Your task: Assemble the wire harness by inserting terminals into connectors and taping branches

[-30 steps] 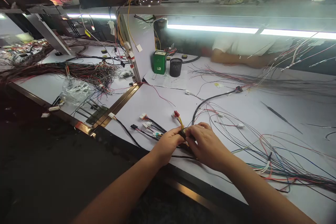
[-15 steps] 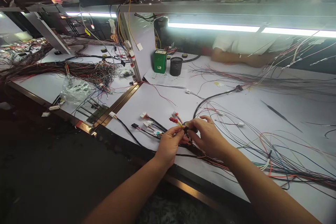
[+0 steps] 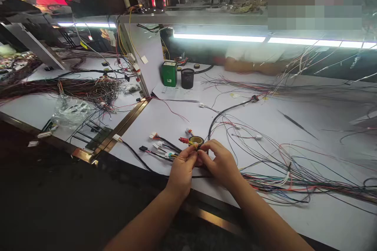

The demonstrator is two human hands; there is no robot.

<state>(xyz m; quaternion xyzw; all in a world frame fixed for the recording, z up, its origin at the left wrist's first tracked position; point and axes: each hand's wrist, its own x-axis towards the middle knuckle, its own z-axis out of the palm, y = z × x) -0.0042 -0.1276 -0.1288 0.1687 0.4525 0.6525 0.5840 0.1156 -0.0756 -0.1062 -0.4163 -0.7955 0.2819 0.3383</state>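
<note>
My left hand (image 3: 182,168) and my right hand (image 3: 219,161) meet near the front edge of the white bench (image 3: 259,117), fingertips pinched together on a wire harness (image 3: 288,176). A small roll of black tape (image 3: 196,141) sits at my fingertips, touching the bundle; which hand holds it I cannot tell. Short branches with white, red and black connectors (image 3: 165,145) fan out to the left of my left hand. The harness's many coloured wires run off to the right across the bench.
A green box (image 3: 169,73) and a black mesh cup (image 3: 187,78) stand at the back. Another person's arm (image 3: 250,64) rests across the far side. The left bench holds a dark wire mass (image 3: 73,86) and a plastic bag (image 3: 69,108). A metal strip (image 3: 123,125) divides the benches.
My view shifted right and down. My hands drew slightly closer together on the bundle, and the tape roll now shows above my fingertips.
</note>
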